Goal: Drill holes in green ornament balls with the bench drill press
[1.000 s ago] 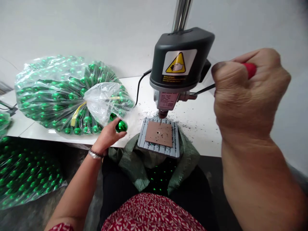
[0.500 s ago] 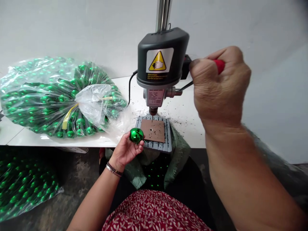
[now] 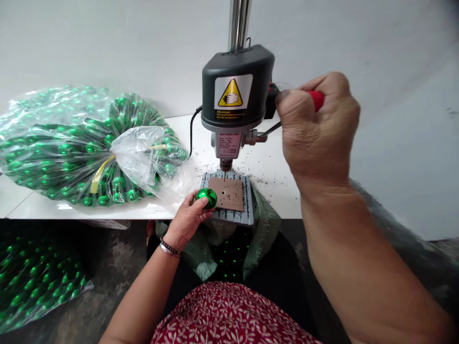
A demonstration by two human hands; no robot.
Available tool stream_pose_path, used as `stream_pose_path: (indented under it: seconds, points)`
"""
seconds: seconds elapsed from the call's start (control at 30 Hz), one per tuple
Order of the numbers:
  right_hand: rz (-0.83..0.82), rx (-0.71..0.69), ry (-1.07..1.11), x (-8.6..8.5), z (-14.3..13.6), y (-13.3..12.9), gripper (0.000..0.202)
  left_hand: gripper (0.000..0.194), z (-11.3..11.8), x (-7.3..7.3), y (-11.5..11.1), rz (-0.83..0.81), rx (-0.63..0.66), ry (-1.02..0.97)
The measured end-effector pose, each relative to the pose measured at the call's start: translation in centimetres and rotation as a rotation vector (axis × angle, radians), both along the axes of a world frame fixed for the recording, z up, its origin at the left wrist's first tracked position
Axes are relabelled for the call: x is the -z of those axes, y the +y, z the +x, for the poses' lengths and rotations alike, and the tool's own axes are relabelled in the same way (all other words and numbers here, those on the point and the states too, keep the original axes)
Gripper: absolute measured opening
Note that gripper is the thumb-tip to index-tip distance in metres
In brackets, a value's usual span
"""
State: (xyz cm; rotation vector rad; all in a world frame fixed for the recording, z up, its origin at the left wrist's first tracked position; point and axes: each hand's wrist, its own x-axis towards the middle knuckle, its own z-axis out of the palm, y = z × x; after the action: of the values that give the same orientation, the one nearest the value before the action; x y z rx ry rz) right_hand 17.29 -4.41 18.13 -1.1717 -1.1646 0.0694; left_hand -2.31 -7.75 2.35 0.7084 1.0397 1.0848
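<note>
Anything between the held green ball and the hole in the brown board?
Nothing visible blocks the way: the left hand holds the green ball near the left edge of the brown board, with only small dark chips scattered around the hole.

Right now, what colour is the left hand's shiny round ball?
The shiny round ball is metallic green, clearest in the head view.

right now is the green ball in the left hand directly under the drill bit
No, the left hand holds the green ball by the brown board's left edge, beside the drill bit.
</note>
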Motion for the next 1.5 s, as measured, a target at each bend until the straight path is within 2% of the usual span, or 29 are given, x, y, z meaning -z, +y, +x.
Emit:
stream_pose_path:
  seconds: [0.13, 0.27, 0.4, 0.57, 0.8, 0.9, 1.17, 1.33, 1.5]
  points:
    - [0.012, -0.043, 0.049, -0.1, 0.0, -0.1, 0.018, 0.054, 0.4, 0.4, 2.3, 0.294, -0.042, 0.401]
    - [-0.037, -0.080, 0.074, -0.3, -0.2, -0.3, 0.019, 0.050, 1.2, 1.3, 4.7, 0.379, -0.019, 0.674]
    - [-0.068, -0.089, 0.038, -0.3, -0.1, -0.4, 0.022, 0.050, 2.0, 1.6, 5.8, 0.417, 0.064, 0.754]
    - [-0.080, -0.020, -0.037, -0.3, 0.2, -0.4, 0.025, 0.055, 2.3, 1.2, 6.1, 0.387, 0.110, 0.789]
    - [-0.105, -0.039, -0.016, -0.4, 0.1, -0.3, 0.025, 0.054, 2.5, 1.2, 6.5, 0.391, 0.136, 0.858]
    - [-0.107, -0.054, -0.006, -0.5, 0.1, -0.3, 0.024, 0.053, 2.8, 1.1, 6.4, 0.418, 0.127, 0.968]
    - [-0.098, -0.057, -0.022, -0.4, 0.4, -0.4, 0.023, 0.055, 3.6, -0.7, 5.5, 0.430, 0.176, 1.334]
    - [-0.103, -0.078, 0.005, -0.3, 0.3, -0.5, 0.024, 0.053, 3.9, -0.1, 5.1, 0.461, 0.203, 1.354]
    - [-0.088, -0.098, 0.044, -0.1, 0.2, -0.7, 0.021, 0.054, 4.1, 1.0, 4.9, 0.467, 0.170, 1.327]
